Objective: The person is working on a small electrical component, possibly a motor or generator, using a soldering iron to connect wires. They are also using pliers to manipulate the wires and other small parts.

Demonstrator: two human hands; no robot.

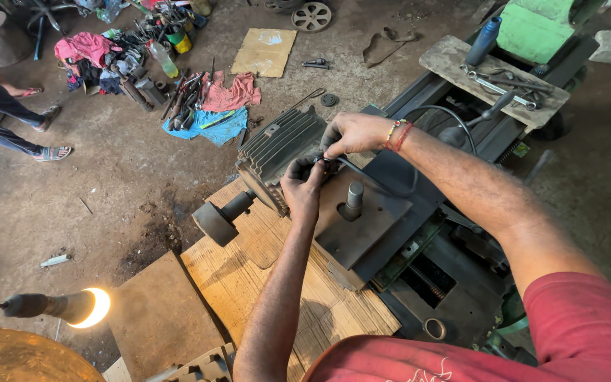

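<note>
Black cable [380, 185] ends are pinched between both hands just beside the ribbed electric motor [277, 145], which lies at the far edge of a cardboard sheet [249, 269] on the machine bed. Left hand [303, 185] and right hand [351, 134] are each closed in a tight fingertip grip on the wiring, nearly touching each other.

Motor [277, 152] on wooden board [249, 276], metal plate [362, 226] right of it, lamp [58, 308] far left

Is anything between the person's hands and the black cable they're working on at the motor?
Nothing visible. Both the left hand and right hand are already on the black cable beside the finned grey motor.
</note>
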